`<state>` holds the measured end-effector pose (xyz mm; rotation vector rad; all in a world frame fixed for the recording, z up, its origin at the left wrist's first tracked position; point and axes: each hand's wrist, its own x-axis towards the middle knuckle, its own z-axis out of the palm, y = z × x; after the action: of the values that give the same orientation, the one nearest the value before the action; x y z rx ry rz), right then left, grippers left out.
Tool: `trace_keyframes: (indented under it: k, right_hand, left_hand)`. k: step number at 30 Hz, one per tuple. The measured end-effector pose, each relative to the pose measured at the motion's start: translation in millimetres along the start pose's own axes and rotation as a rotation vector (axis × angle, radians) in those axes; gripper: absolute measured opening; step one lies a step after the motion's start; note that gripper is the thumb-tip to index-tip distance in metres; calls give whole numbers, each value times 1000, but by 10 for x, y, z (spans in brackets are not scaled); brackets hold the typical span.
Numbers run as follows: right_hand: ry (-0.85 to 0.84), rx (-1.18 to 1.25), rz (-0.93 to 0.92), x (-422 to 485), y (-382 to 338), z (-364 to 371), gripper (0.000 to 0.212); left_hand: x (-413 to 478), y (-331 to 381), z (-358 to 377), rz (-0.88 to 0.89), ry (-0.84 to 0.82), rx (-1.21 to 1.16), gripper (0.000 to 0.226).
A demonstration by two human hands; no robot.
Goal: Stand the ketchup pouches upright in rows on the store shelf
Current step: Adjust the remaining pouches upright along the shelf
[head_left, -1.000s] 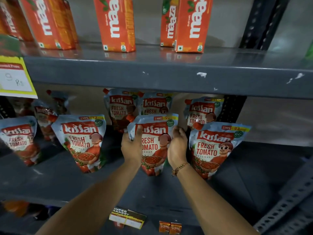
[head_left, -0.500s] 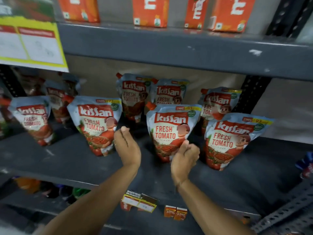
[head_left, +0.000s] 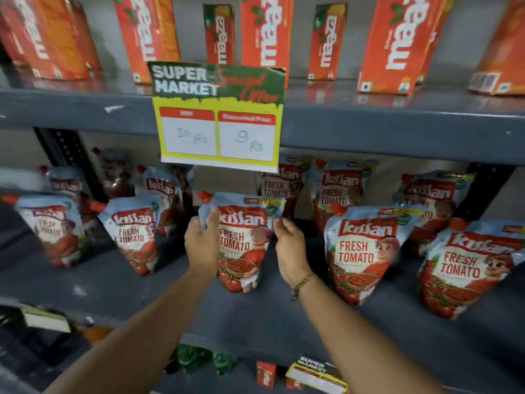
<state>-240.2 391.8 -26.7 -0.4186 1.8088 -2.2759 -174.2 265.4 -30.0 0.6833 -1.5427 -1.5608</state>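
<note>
A Kissan ketchup pouch [head_left: 244, 245] stands upright near the front of the grey shelf [head_left: 255, 317], at its middle. My left hand [head_left: 203, 245] grips its upper left corner below the red cap. My right hand [head_left: 289, 245] pinches its upper right edge. Two front pouches [head_left: 366, 251] [head_left: 468, 265] stand to the right and two [head_left: 48, 228] [head_left: 133, 234] to the left. Behind them several more pouches [head_left: 338, 189] stand in a back row, partly hidden.
A yellow and green price sign [head_left: 218, 118] hangs from the upper shelf edge [head_left: 397, 126], just above the held pouch. Orange juice cartons [head_left: 264, 32] line the upper shelf. Small cartons and a label [head_left: 315, 373] sit on the level below.
Both hands left the pouch further right, opened, then took hold of this pouch one place to the left. The view swung left, bringing the price sign to the centre.
</note>
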Motion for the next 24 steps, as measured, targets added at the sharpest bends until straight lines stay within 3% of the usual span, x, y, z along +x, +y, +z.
trace_keyframes:
  k: [5,13,18,21,24]
  right_hand:
    - [150,315,34,1,1,-48,29]
    - [268,339,9,-42,-71,-244,21]
    - [274,200,70,-124,-50,-259,22]
    - [462,-17,63,-268,74,-257,29]
    - [683,-202,68,-491,368,-70,47]
  left_hand:
    - [-8,-2,183,-44,-60,-85,41]
    - [-237,31,404,-112,-120,-79,38]
    - [-285,37,347,-81,-117,-69,36]
    - [-282,40,326,-42,-173,6,30]
    - [-234,-70,124,-54,20,59,45]
